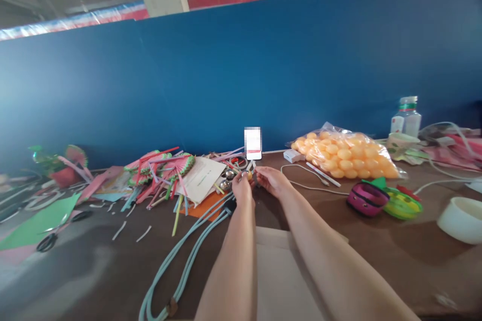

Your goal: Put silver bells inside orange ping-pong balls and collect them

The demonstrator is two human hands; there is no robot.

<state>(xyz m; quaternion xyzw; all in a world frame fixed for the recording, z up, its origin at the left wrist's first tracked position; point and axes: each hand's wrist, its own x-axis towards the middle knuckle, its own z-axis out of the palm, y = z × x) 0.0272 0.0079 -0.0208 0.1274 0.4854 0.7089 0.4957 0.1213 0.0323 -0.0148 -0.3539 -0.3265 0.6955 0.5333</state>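
At the far middle of the bench [94, 271], just before the propped phone [252, 143], the left hand [243, 189] has its fingers pinched on a small yellowish piece [249, 175], and the right hand [273, 180] meets it, its grip too small to tell, in what looks like fine fitting work that calls for steady fingertip alignment.

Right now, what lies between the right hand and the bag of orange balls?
In the head view, a thin white cable and a white pen-like stick lie between the right hand and the bag of orange balls.
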